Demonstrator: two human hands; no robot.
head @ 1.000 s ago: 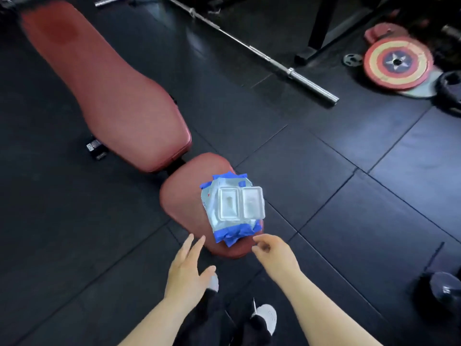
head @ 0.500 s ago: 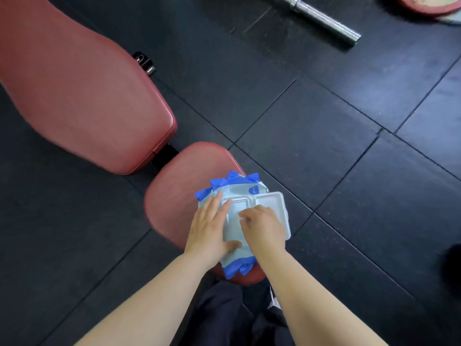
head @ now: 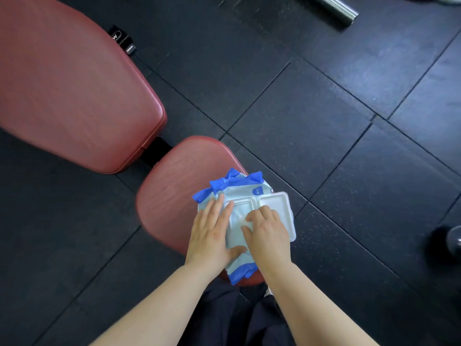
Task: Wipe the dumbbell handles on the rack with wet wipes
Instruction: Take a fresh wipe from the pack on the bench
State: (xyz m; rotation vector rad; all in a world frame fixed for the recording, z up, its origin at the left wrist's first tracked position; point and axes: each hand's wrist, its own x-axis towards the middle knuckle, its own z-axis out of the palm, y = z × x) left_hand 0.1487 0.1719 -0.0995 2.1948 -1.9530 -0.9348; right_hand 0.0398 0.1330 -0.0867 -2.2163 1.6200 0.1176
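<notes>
Presses the left fingers (head: 220, 208), straight and close together, flat on the left half of the wet wipes pack (head: 240, 193), with the thumb spread along its near side. Curls the right fingers (head: 262, 213) down at the opening in the middle of the pack, thumb tucked in beside them; cannot tell whether a wipe is pinched there. Rests the left hand (head: 212, 237) palm down on the pack and arches the right hand (head: 269, 234) over the hinge side of the white lid (head: 280, 203), flipped open to the right. Holds the pack, pale with crumpled blue ends, on the right edge of the red seat pad (head: 174, 191), toward its near end, with the lid jutting past that edge over the black floor tiles (head: 324, 121). Faces the larger red backrest pad (head: 69, 91) beyond the seat pad's far left corner, apart from it across a dark gap. Shows dark trousers (head: 237, 318) just below the seat pad's near edge, the steel end of a barbell (head: 334, 7) on the floor at the far right, well apart from the pads, and a dark rounded thing (head: 452, 239) at the right, too blurred to name.
</notes>
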